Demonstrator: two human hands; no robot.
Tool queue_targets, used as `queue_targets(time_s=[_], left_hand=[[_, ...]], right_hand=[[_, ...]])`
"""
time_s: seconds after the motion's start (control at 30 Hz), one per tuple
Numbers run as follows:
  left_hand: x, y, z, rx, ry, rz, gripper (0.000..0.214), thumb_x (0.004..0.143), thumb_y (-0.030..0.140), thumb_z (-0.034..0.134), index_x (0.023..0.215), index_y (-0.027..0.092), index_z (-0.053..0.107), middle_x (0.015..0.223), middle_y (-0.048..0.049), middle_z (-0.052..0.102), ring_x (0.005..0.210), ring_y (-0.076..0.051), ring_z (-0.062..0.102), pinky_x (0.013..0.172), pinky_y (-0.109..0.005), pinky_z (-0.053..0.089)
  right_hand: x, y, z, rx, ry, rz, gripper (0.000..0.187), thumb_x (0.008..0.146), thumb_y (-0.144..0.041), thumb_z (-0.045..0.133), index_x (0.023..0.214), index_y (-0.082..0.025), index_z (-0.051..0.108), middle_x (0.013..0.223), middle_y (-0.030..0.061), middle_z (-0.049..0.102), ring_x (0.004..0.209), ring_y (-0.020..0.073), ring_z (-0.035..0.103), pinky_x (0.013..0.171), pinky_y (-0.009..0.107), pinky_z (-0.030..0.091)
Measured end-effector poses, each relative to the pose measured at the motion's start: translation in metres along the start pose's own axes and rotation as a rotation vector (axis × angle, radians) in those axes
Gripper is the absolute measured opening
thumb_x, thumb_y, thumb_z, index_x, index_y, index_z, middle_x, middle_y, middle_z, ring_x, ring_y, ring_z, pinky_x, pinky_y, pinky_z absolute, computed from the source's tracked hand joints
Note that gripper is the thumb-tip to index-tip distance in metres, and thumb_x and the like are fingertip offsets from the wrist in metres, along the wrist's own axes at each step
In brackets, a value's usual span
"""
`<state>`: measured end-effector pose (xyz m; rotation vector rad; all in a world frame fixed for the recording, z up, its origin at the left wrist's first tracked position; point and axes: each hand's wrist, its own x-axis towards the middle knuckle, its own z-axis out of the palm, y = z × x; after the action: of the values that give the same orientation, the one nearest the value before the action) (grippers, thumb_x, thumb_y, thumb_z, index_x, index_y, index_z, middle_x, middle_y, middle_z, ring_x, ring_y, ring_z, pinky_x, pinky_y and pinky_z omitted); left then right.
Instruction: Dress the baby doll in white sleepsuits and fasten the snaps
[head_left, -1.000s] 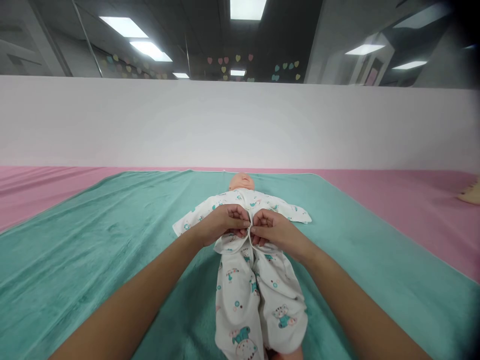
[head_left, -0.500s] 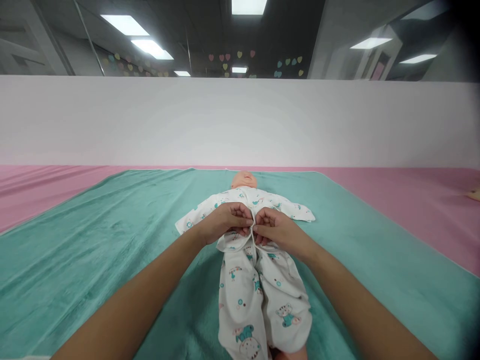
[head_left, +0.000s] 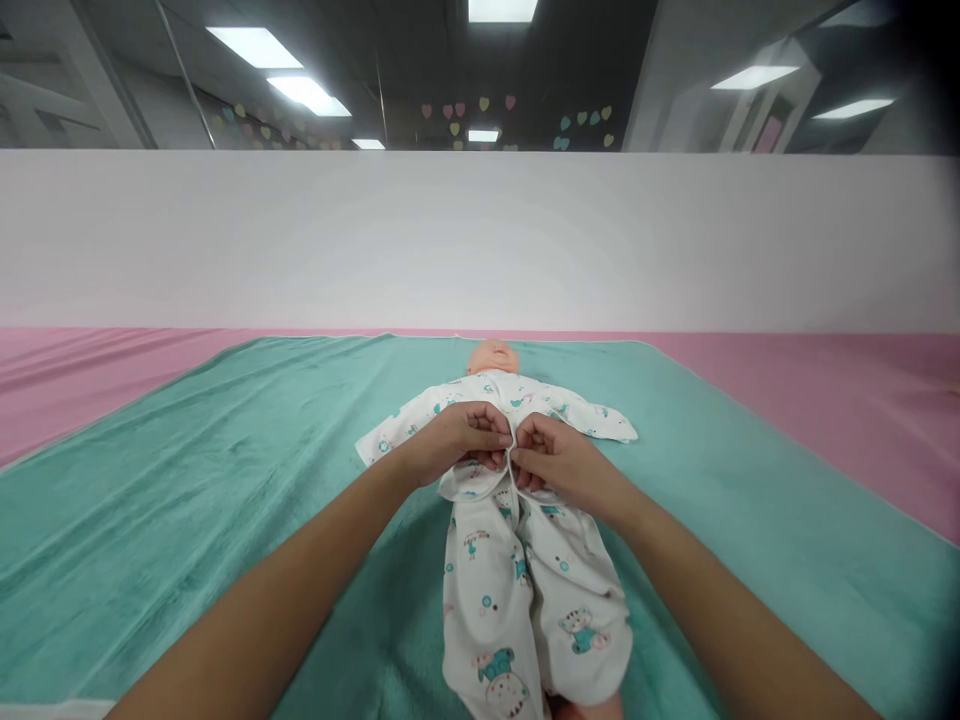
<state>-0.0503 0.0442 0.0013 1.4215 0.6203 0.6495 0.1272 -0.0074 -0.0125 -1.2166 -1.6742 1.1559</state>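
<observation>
Doll (head_left: 493, 357) lies on its back on a teal blanket (head_left: 225, 480), its head pointing away from you and its legs toward you. Your left hand (head_left: 469, 437) and right hand (head_left: 559, 458) are side by side over the doll's belly, fingers curled in and nearly closed, each thumb set against the index finger. With both you pinch the pale front edging of the doll's patterned top (head_left: 501, 386), fingertips just beside each other; whether a fastener sits between them is too small to tell. The sleeves (head_left: 596, 418) spread out on either side of the doll's body. Patterned trousers (head_left: 487, 580) cover its legs. On both sides of the doll, past the blanket, a pink cover (head_left: 810, 410) shows. Beyond the doll's head rises a white wall (head_left: 480, 240), topped by dark glass (head_left: 570, 60) with pastel hearts (head_left: 484, 103) and bright lights (head_left: 255, 47).
</observation>
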Motion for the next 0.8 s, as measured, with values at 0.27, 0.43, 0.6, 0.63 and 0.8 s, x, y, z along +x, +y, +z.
queue_targets(time_s=[0.27, 0.43, 0.6, 0.63, 0.8], left_hand=[[0.0012, -0.0018, -0.0008, -0.009, -0.005, 0.010, 0.019, 0.069, 0.023, 0.071, 0.076, 0.012, 0.057, 0.060, -0.0011, 0.060, 0.056, -0.009, 0.057, 0.056, -0.021, 0.046], [0.0020, -0.0031, -0.0011, -0.006, 0.001, 0.007, 0.022, 0.067, 0.027, 0.073, 0.076, 0.012, 0.058, 0.061, -0.0016, 0.061, 0.056, -0.009, 0.057, 0.056, -0.022, 0.047], [0.0021, -0.0036, -0.0017, -0.010, -0.002, 0.011, 0.020, 0.068, 0.025, 0.072, 0.076, 0.013, 0.058, 0.061, -0.0015, 0.060, 0.056, -0.009, 0.057, 0.056, -0.022, 0.047], [0.0020, -0.0036, -0.0017, -0.011, -0.003, 0.013, 0.019, 0.069, 0.024, 0.071, 0.076, 0.013, 0.058, 0.061, -0.0015, 0.060, 0.056, -0.009, 0.057, 0.056, -0.021, 0.047], [0.0014, -0.0032, -0.0015, -0.007, -0.007, 0.019, 0.019, 0.069, 0.024, 0.070, 0.076, 0.013, 0.057, 0.060, -0.0013, 0.060, 0.055, -0.009, 0.057, 0.054, -0.021, 0.046]], right_hand=[[0.0001, 0.0021, 0.0025, -0.018, 0.014, -0.001, 0.006, 0.079, -0.027, 0.051, 0.078, -0.022, 0.048, 0.064, -0.0023, 0.062, 0.059, 0.0131, 0.058, 0.057, 0.026, 0.046], [0.0000, 0.0033, 0.0034, -0.034, 0.026, -0.003, 0.005, 0.078, -0.027, 0.051, 0.079, -0.022, 0.048, 0.063, -0.0025, 0.061, 0.060, 0.0135, 0.057, 0.056, 0.027, 0.045], [0.0001, 0.0021, 0.0041, -0.025, 0.027, 0.008, 0.004, 0.078, -0.026, 0.051, 0.078, -0.023, 0.048, 0.063, -0.0029, 0.061, 0.059, 0.0132, 0.056, 0.056, 0.027, 0.044], [-0.0002, 0.0018, 0.0041, -0.024, 0.026, 0.009, 0.005, 0.078, -0.026, 0.050, 0.078, -0.023, 0.048, 0.063, -0.0029, 0.061, 0.059, 0.0131, 0.056, 0.056, 0.027, 0.044], [-0.0019, 0.0004, 0.0039, -0.049, 0.026, 0.008, 0.006, 0.079, -0.027, 0.050, 0.077, -0.023, 0.047, 0.064, -0.0023, 0.061, 0.060, 0.0137, 0.057, 0.057, 0.027, 0.045]])
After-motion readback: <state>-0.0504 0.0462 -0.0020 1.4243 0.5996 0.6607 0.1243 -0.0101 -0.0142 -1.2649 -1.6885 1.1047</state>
